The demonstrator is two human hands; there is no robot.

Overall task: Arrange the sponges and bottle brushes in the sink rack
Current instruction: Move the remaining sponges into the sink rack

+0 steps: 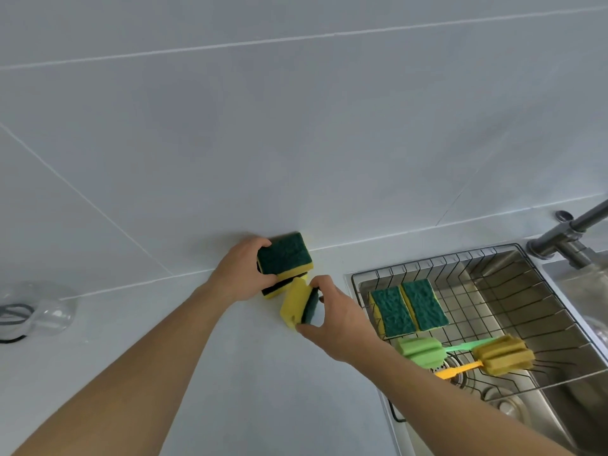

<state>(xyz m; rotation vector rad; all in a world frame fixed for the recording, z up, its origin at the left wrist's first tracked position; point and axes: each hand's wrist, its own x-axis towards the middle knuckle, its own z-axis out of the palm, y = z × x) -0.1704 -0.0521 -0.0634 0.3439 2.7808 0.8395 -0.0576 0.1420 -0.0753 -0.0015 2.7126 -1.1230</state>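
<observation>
A black wire sink rack (533,281) sits over the steel sink at the right. Two yellow-and-green sponges (408,307) lie flat side by side in the rack's left part, green side up. A green bottle brush (419,350) and a yellow bottle brush (505,355) lie across the rack's front. On the white counter by the wall, my left hand (240,271) grips the top sponge (284,255) of a small stack; another sponge (279,286) lies under it. My right hand (332,314) holds a further sponge (297,306) on edge, yellow side facing left.
A grey faucet (566,235) stands behind the sink at the far right. A clear glass jar (36,312) with a dark ring lies on the counter at the far left. The tiled wall runs behind the counter (246,390).
</observation>
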